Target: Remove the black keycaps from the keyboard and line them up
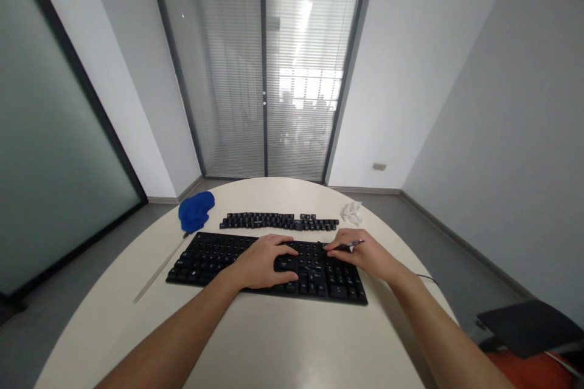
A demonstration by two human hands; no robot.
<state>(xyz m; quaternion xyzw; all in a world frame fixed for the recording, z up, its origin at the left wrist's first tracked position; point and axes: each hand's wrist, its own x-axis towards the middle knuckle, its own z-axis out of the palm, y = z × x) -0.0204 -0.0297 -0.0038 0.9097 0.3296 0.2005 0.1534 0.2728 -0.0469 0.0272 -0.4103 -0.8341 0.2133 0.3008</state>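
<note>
A black computer keyboard (337, 292) lies on the round table, tilted slightly in view. Across its middle rests my left hand (262, 261), palm down with thumb and fingers spread. My right hand (360, 249) is closed around a slim, dark pen-like tool (351, 245) with a shiny end; its exact kind is too small to tell. The tool's lower end is at the keyboard's upper right part. Just behind the keyboard, loose black keycaps (274, 222) stand in rows. Both hands hide some of the keys.
A crumpled blue cloth (195, 211) lies at the left, near a thin pale stick (159, 271) with a dark tip. Crumpled white tissue (351, 213) sits at the right. A thin cable (426, 277) crosses the right edge of the table (255, 340). A dark chair part (529, 325) stands lower right.
</note>
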